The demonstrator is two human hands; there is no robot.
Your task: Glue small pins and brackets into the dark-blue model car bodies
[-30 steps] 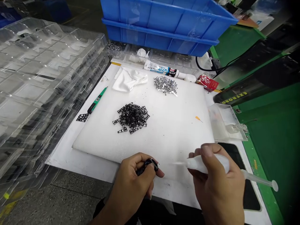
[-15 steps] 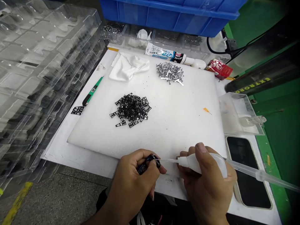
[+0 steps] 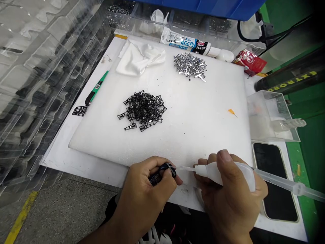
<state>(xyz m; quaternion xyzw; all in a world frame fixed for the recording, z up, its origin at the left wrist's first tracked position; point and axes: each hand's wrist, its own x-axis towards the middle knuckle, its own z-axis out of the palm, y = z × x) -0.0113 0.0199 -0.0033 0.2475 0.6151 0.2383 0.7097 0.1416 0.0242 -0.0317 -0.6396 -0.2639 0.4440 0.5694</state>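
Here, I look from afar at a white foam pad [image 3: 198, 112] on a white tabletop [image 3: 109, 169], carrying a pile of black pieces [image 3: 144, 108] and, farther back, a pile of silver pieces [image 3: 189, 64]. Clear plastic trays [image 3: 38, 84] stand at the left, a blue bin [image 3: 215, 6] behind. At the pad's near edge, the left hand [image 3: 149, 184] pinches a glossy dark part [image 3: 154, 178] between thumb and fingers. The right hand [image 3: 231, 193] wraps around a white bottle [image 3: 212, 173], almost level, its thin nozzle [image 3: 185, 168] directed at this part; whether they touch, I cannot tell.
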